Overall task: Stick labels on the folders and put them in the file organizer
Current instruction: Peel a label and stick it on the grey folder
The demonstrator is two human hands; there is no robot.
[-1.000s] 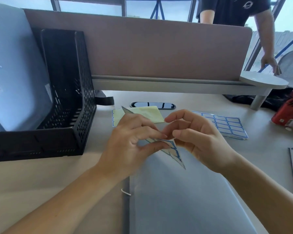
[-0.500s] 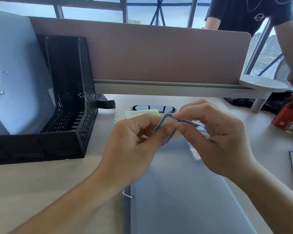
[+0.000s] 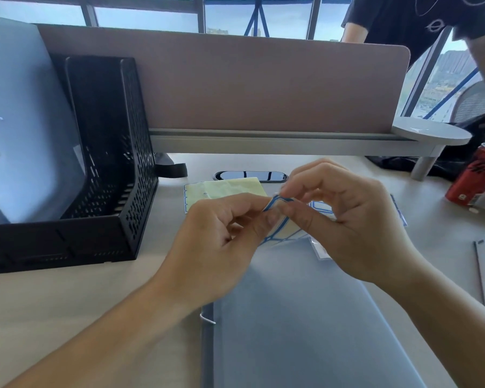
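A blue-bordered label sheet (image 3: 277,219) is held up between the two hands, bent and curled at its top edge where the fingertips meet. The left hand (image 3: 224,239) is closed around the sheet's left side, thumb and forefinger pinched together on its upper corner. The right hand (image 3: 344,217) is curled beside it, its thumb and forefinger nipping the same blue-edged corner from the other side; whether they grip a single label or the whole sheet cannot be told.

Directly beneath both hands and running toward the person lies a pale blue folder (image 3: 305,326), flat on the desk (image 3: 67,317), with a white string loop (image 3: 207,319) at its left edge, just under the left wrist. Beyond the left hand's knuckles rests a pale yellow backing sheet (image 3: 230,189) lying over another blue-edged label sheet (image 3: 189,197). A further label sheet (image 3: 400,211) pokes out to the right of the right hand.

Well to the left of the left hand stands a black mesh file organizer (image 3: 109,163), with another pale blue folder (image 3: 20,130) leaning upright in a compartment on its far left. Far to the right of the right hand is a red can (image 3: 473,175). Behind everything runs a brown desk partition (image 3: 235,85), and beyond it stands a person in a black shirt (image 3: 420,18)
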